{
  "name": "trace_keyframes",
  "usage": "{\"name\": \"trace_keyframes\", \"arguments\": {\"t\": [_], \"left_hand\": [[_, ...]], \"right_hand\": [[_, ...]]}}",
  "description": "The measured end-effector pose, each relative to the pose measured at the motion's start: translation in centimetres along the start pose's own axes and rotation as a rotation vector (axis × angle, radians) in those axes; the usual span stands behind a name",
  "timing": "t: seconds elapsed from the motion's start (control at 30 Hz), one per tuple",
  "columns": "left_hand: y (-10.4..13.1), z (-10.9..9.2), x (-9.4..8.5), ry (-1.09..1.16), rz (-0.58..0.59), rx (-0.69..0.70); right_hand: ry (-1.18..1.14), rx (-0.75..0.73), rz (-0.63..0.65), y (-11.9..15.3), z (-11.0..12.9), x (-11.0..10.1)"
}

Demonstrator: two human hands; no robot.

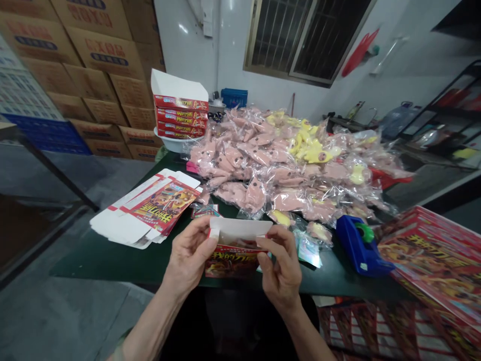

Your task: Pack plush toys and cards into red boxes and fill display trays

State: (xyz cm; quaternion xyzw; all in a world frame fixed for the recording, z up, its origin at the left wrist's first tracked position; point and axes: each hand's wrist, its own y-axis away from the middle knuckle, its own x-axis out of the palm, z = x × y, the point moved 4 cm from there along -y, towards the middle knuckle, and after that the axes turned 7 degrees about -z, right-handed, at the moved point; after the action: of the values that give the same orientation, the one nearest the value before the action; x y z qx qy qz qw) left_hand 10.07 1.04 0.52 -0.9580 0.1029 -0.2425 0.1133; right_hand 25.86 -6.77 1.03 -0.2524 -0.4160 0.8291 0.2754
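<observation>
Red printed cardboard box with a white inner flap: one, held before you at the near edge of the green worktop, mouth upward. Flap stands raised at the far side, presumably leaving the opening clear to you. Base contact with the surface: cannot be told.

Your left hand: grip clamped on the box's left corner, thumb toward the rim.

Your right hand: grip clamped on the right corner. The opposed holds likely keep the thin walls square.

Flat red-and-white printed cartons: a fanned stack, left of your hands, seemingly for easy picking.

Pink and yellow plush toys in clear plastic bags: a large heap beyond the box, probably set central to suit either arm.

Blue tape dispenser with a green core: right of the heap, likely placed for your right-hand reach.

Stacked red printed boxes: far left, above a white plastic basin, apparently piled to save surface.
</observation>
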Motion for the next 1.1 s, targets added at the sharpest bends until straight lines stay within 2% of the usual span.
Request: {"name": "trace_keyframes", "arguments": {"t": [0.13, 0.23, 0.3, 0.4, 0.5, 0.6, 0.7, 0.9, 0.97, 1.1], "left_hand": [[-0.1, -1.1, 0.1, 0.027, 0.049, 0.089], [0.1, -1.2, 0.2, 0.047, 0.082, 0.065], [0.3, -1.2, 0.2, 0.058, 0.095, 0.047], [0.7, -1.2, 0.2, 0.059, 0.146, 0.032], [1.0, -1.7, 0.2, -0.069, 0.194, 0.049], [0.8, -2.5, 0.2, -0.281, 0.223, 0.067], [0.6, -2.6, 0.4, -0.395, 0.249, 0.105], [0.9, -1.6, 0.1, -0.342, 0.046, 0.29], [0.8, -1.7, -0.1, -0.32, 0.077, 0.282], [0.2, -2.3, -0.3, -0.334, 0.25, 0.237]], "right_hand": [[-0.07, 0.132, 0.02, -0.4, -0.3, -0.2], [-0.154, 0.22, -0.016, -0.7, -0.5, -0.6], [-0.158, 0.201, 0.039, -1.1, -0.3, -0.7], [-0.108, 0.137, 0.19, -1.5, 0.4, -1.1], [-0.158, 0.205, 0.283, -1.5, 0.6, -1.5], [-0.175, 0.243, 0.225, -1.5, 0.8, -1.7], [-0.081, 0.275, 0.168, -1.5, 1.0, -1.3], [0.043, 0.245, 0.112, -2.1, 2.0, -0.8], [0.048, 0.215, 0.12, -2.1, 2.4, -0.8], [0.043, 0.136, 0.095, -1.2, 3.0, -0.9]]}}
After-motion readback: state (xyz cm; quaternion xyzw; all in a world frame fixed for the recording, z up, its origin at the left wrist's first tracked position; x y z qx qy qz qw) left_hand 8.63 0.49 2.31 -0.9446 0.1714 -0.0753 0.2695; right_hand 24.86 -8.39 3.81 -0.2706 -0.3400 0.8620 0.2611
